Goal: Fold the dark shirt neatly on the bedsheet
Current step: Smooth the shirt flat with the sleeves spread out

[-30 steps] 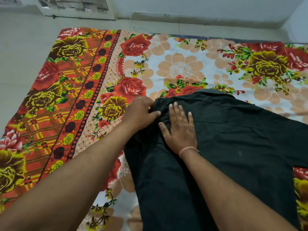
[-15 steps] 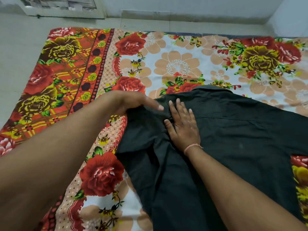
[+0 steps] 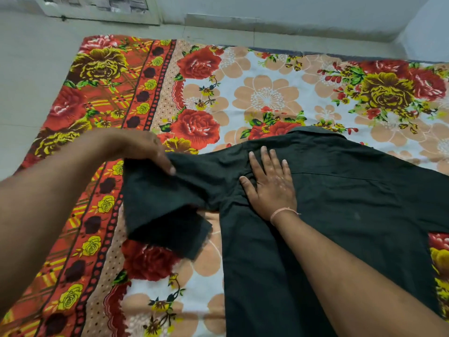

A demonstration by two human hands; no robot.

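The dark shirt lies spread on the floral bedsheet, its collar toward the far side. My left hand grips the shirt's left sleeve near its top edge and holds it stretched out to the left, slightly lifted; the cuff hangs down over the sheet. My right hand lies flat, fingers apart, pressing on the shirt near the shoulder seam. A thin pink thread circles the right wrist.
The bedsheet lies on a pale tiled floor. A white wall runs along the far side, with a door frame at the far left. The sheet's orange border is on the left.
My left hand has pulled the sleeve out from the shirt body to the left and unfolded it. My right hand has stayed pressed flat on the shoulder.
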